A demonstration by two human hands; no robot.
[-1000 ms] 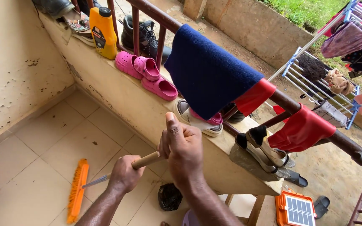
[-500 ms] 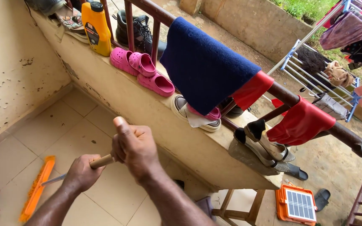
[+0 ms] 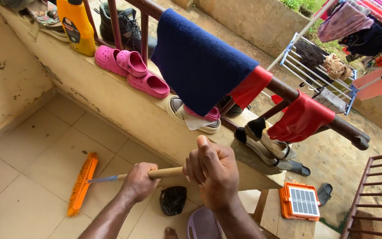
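Note:
Both my hands grip the wooden handle [image 3: 169,172] of a broom. My right hand [image 3: 213,171] is closed around its top end with the thumb up. My left hand [image 3: 139,182] holds it lower down. The handle runs left to an orange brush head [image 3: 82,183] that rests on the tiled floor [image 3: 36,168]. A small black bag [image 3: 173,200] lies on the tiles just below my hands.
A low wall ledge [image 3: 124,106] carries pink clogs [image 3: 129,70], a yellow bottle [image 3: 75,22] and several shoes. A blue cloth [image 3: 200,62] and red gloves [image 3: 300,118] hang on the railing. An orange solar lamp [image 3: 300,202] and a purple lid [image 3: 204,225] lie nearby.
The broom head has swept back to the right along the floor. My hands moved right and down with the handle, and the view shifted so the black bag shows again.

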